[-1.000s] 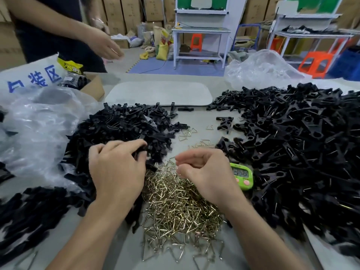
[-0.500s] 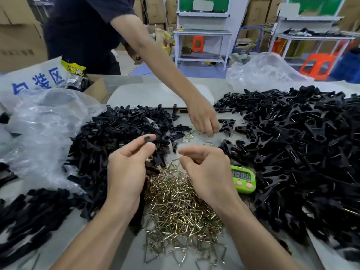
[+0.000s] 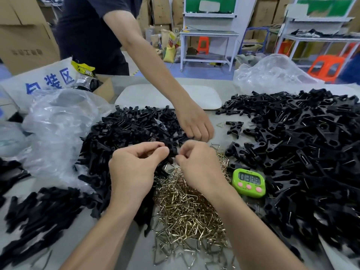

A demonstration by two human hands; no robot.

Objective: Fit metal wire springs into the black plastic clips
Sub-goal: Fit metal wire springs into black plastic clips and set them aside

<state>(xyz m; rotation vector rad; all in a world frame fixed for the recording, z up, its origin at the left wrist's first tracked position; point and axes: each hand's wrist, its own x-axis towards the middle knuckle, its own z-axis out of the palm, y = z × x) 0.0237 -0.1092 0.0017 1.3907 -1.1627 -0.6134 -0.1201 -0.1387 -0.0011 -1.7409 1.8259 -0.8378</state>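
Characters 装区 showing on far-left white bag, we are pinching small black clip with curled fingers of left hand and right hand.

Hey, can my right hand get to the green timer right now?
Probably yes: the green timer lies uncovered just beside your right hand, nothing between them, though that hand is busy at the black clip.

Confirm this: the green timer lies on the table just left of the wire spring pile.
Wrong side. The head view shows the green timer lying on the table just right of the wire spring pile.
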